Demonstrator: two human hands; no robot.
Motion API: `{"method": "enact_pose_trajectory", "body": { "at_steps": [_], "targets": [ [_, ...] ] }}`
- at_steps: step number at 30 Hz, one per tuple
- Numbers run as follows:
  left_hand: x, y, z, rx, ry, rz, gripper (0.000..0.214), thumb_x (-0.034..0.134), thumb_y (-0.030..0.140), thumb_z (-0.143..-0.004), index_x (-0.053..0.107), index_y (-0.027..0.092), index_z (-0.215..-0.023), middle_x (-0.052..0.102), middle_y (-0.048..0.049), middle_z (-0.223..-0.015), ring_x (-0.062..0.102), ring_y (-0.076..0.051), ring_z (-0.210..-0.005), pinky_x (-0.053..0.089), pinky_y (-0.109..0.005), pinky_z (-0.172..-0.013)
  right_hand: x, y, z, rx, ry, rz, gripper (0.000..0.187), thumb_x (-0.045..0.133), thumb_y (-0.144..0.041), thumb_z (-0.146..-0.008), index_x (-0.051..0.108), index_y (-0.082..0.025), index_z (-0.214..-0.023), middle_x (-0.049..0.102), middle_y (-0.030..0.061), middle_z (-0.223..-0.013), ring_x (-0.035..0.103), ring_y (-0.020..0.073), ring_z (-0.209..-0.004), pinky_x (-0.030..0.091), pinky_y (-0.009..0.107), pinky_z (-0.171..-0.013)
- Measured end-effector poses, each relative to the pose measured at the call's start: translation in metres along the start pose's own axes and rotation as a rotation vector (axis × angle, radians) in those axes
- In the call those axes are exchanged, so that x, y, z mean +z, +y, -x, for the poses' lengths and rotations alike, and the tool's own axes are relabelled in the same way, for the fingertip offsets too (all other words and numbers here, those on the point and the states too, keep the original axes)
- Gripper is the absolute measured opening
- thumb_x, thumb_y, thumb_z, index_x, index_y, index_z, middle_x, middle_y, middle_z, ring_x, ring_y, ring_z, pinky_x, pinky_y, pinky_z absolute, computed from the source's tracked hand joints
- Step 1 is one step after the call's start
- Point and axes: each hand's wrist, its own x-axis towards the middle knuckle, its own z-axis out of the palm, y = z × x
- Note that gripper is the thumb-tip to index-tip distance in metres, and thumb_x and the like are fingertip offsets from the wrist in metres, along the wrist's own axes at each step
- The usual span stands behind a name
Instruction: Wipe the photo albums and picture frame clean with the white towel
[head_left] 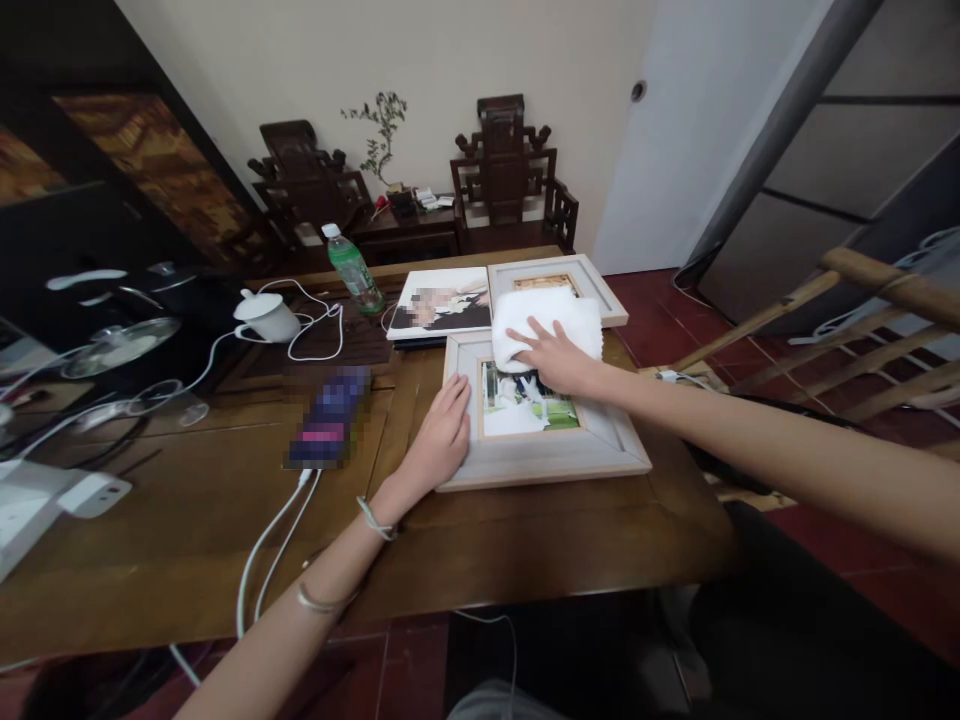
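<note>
1. Picture frame, pale and wide-bordered, lies flat near the front edge of my wooden table, with a photo showing white and green inside it.
2. My right hand lies with its fingers spread on a white cloth, over the far part of the frame. The cloth also overlaps a second frame behind (whether it touches that one, I cannot tell).
3. My left hand rests on the frame's left border, fingers straight and close together, pinching nothing; two bracelets circle that forearm.
4. Left of the second frame, and just beside it, lies a white-edged photo panel.
5. Farther left, I see a green-labelled bottle standing upright, a white lidded cup, and a pixelated device near white cables.
</note>
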Motion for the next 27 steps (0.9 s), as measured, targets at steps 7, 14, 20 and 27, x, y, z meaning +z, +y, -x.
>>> {"method": "enact_pose_trajectory", "body": {
  "at_steps": [7,14,20,27],
  "targets": [
    [0.001,0.001,0.001,0.000,0.005,-0.005,0.047,0.033,0.018,-0.094,0.039,0.009,-0.140,0.041,-0.0188,-0.146,0.029,-0.028,-0.140,0.027,-0.052,-0.114,-0.011,-0.033,0.035,-0.107,-0.123,-0.061,0.067,0.042,0.005,-0.071,0.053,-0.018,-0.132,0.025,0.0104,-0.154,0.020,0.0427,-0.138,0.028,0.070,-0.100],
    [0.003,0.004,0.000,-0.031,0.013,-0.017,0.048,0.033,0.017,-0.093,0.039,0.008,-0.139,0.041,-0.0196,-0.145,0.029,-0.028,-0.140,0.027,-0.051,-0.114,-0.054,-0.080,0.092,-0.143,-0.308,-0.291,0.063,0.043,0.003,-0.070,0.056,-0.019,-0.128,0.035,0.0078,-0.150,0.034,0.0374,-0.134,0.040,0.061,-0.097],
    [0.001,0.005,-0.001,-0.056,-0.010,0.004,0.047,0.031,0.019,-0.094,0.040,0.010,-0.139,0.040,-0.0170,-0.147,0.028,-0.027,-0.141,0.026,-0.051,-0.115,-0.066,-0.107,0.099,-0.229,-0.344,-0.284,0.056,0.046,-0.002,-0.074,0.058,-0.018,-0.126,0.031,0.0054,-0.152,0.028,0.0379,-0.137,0.037,0.060,-0.102],
    [0.002,0.003,-0.002,-0.061,-0.001,0.053,0.046,0.030,0.020,-0.095,0.041,0.012,-0.139,0.042,-0.0160,-0.145,0.029,-0.027,-0.140,0.027,-0.051,-0.115,-0.024,-0.087,0.056,-0.198,-0.122,-0.059,0.045,0.052,-0.007,-0.078,0.062,-0.015,-0.121,0.028,0.0109,-0.153,0.023,0.0403,-0.138,0.030,0.061,-0.105]
  ]
}}
